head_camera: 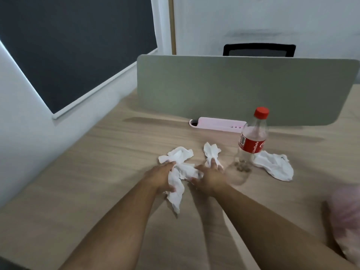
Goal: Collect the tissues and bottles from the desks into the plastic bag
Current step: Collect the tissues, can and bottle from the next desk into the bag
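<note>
- The pale wood counter (93,182) has bare room left of the hands, up to the white wall. A grey-green divider panel (243,90) closes off its far edge, with a pink power strip (220,124) at the panel's foot.
- The left hand (161,178) grips a large crumpled white tissue (180,180), which stretches across to the right hand (210,177).
- The right hand's thumb touches that tissue. Its fingers lie on a smaller twisted white tissue (211,150), and blur hides whether they grip it.
- A clear plastic bottle with red cap and label (251,141) stands upright just right of the right hand, nearly empty, with brownish dregs at the bottom.
- A third white tissue (274,167) lies against the bottle's right side.
- A blurred pale pink bundle (345,221) sits at the counter's right edge.
</note>
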A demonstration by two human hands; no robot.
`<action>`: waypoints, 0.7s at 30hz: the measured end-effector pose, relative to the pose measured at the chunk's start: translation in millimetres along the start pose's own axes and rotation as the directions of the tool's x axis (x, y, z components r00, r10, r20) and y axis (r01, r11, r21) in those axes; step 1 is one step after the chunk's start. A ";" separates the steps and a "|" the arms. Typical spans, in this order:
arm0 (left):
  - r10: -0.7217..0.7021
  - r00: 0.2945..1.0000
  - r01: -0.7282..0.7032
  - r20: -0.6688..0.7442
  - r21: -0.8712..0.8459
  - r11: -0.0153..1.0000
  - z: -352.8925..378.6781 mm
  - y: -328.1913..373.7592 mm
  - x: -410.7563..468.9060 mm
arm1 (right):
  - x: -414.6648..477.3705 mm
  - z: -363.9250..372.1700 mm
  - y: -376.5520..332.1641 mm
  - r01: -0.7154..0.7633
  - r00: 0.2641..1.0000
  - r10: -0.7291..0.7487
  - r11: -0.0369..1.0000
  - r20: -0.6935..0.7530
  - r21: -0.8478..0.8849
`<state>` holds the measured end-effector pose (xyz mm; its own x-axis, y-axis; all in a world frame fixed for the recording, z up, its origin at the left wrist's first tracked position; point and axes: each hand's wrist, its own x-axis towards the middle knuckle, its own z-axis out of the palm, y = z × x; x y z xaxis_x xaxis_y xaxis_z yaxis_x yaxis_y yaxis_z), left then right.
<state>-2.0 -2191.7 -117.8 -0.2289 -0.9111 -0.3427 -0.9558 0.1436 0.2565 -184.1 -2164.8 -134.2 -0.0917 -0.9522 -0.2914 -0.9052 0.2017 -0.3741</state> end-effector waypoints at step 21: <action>0.100 0.877 -0.151 -0.469 -0.072 0.986 -158.2 157.3 -142.5 | -149.5 -223.6 6.0 0.277 0.852 -0.212 0.958 -0.478 0.069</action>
<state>-90.5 -2100.4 114.3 -0.2102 -0.9663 0.1490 -0.8945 0.2515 0.3696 -268.6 -2072.6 104.0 -0.0848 -0.9640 0.2519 -0.8643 -0.0546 -0.5000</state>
